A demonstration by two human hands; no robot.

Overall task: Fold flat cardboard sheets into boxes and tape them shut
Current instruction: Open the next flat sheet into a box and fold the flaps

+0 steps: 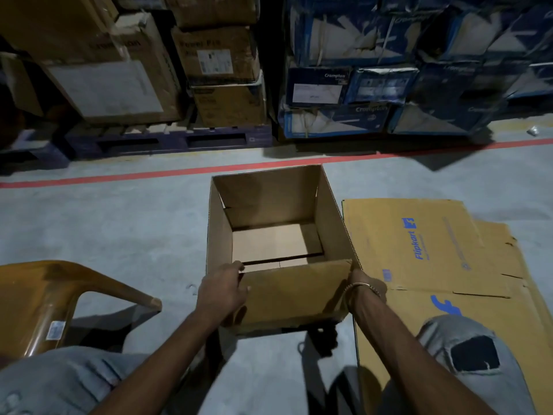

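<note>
We grip the near flap of the open box [278, 241] with our left hand [223, 290] and right hand [363, 284]; light, stiff cardboard, best held at its edges.

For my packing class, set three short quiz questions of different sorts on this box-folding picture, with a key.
1. True or false: the open box stands on the floor with its top flaps still up.
2. Where do the flat cardboard sheets lie? A) right of the box B) inside the box C) on the chair
3. Fill in: the left hand grips the near flap at its ___ corner.

Key: 1 true; 2 A; 3 left. The right hand holds the flap's other end.
</note>
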